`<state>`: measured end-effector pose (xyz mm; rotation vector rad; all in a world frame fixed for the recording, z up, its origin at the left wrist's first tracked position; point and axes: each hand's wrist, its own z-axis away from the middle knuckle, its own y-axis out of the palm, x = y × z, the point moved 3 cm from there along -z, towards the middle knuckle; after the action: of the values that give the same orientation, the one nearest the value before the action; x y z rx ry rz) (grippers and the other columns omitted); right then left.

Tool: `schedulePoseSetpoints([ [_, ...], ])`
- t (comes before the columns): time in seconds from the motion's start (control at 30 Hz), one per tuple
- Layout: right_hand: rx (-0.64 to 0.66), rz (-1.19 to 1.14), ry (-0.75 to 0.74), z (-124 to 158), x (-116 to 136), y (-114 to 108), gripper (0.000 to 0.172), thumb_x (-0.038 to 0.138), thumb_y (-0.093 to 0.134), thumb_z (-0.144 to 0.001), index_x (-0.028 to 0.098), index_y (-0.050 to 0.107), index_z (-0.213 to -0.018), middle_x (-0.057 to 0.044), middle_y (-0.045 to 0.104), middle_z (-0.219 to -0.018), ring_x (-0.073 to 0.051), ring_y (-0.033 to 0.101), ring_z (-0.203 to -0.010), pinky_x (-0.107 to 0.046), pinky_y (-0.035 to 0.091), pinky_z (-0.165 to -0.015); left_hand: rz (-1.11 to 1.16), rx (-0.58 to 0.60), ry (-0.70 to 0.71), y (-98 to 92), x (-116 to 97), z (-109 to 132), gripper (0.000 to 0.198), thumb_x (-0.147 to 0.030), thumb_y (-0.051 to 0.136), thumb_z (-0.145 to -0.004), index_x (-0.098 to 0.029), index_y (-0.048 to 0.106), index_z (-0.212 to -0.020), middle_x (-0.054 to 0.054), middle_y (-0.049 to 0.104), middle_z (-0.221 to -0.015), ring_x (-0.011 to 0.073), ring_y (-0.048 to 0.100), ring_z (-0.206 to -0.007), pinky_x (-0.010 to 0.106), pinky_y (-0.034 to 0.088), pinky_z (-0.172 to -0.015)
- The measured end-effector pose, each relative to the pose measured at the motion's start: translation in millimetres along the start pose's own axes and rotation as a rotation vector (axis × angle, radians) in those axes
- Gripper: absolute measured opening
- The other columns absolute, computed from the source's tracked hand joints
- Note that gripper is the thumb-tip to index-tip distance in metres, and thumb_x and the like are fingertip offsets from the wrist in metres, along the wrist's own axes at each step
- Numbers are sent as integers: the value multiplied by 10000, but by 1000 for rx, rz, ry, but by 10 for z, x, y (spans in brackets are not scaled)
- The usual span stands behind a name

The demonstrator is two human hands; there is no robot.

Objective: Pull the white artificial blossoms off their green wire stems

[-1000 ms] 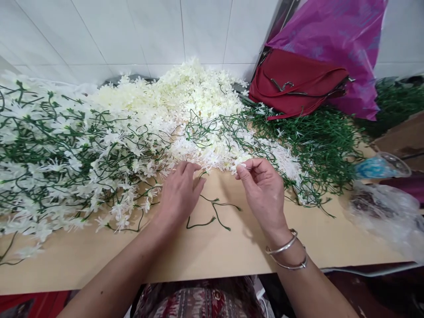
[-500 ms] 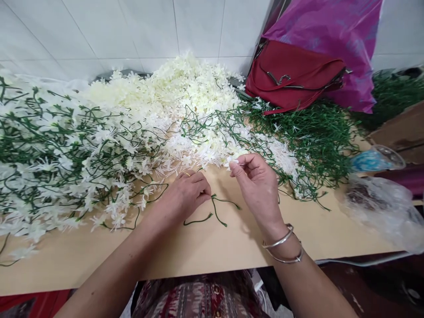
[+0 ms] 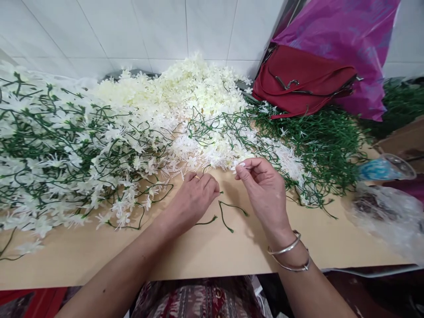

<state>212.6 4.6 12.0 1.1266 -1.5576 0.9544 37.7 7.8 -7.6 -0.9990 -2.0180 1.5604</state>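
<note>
My left hand (image 3: 198, 194) is closed low over the table, with a green stem (image 3: 221, 192) showing at its fingertips. Thumb and forefinger of my right hand (image 3: 265, 190) pinch a small white artificial flower (image 3: 238, 166). Between the hands lie loose green stems (image 3: 226, 217), one of them forked, on the tan tabletop (image 3: 198, 260). Just beyond my fingers is a heap of loose white blossoms (image 3: 212, 88), with white stamens (image 3: 185, 152) along its near side. Flowers joined to green stems (image 3: 73, 150) are piled left of my left hand.
A mass of green stems (image 3: 331, 145) spreads at the right, below a red handbag (image 3: 301, 84) and a purple plastic bag (image 3: 351, 35). Nearer the right edge are a blue-and-clear cup (image 3: 380, 169) and a clear plastic bag (image 3: 391, 221). A tiled wall (image 3: 165, 31) stands behind.
The whole view has shifted slightly, so everything appears further right. My left hand covers more of the stem at its fingers; my right hand keeps its pinch on the white flower.
</note>
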Motion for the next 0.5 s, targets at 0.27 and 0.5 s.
schedulePoseSetpoints([
  [0.27,21,-19,33,9,14,16,99,301,746,-905,229,681,-888,18,654,-776,-152,605,-741,-317,483,-750,387,-545,-161,-235,149,32,79,-191,637,-1034,-221,657,-1105,7,799,-1032,157,746,-937,310,525,-930],
  [0.5,37,-90,87,-28,-38,19,110,311,773,-885,230,699,-891,18,662,-781,-148,611,-747,-298,503,-755,450,-395,-68,-324,285,54,118,-242,688,-1002,-218,739,-1105,46,768,-1065,193,720,-1002,337,523,-908],
])
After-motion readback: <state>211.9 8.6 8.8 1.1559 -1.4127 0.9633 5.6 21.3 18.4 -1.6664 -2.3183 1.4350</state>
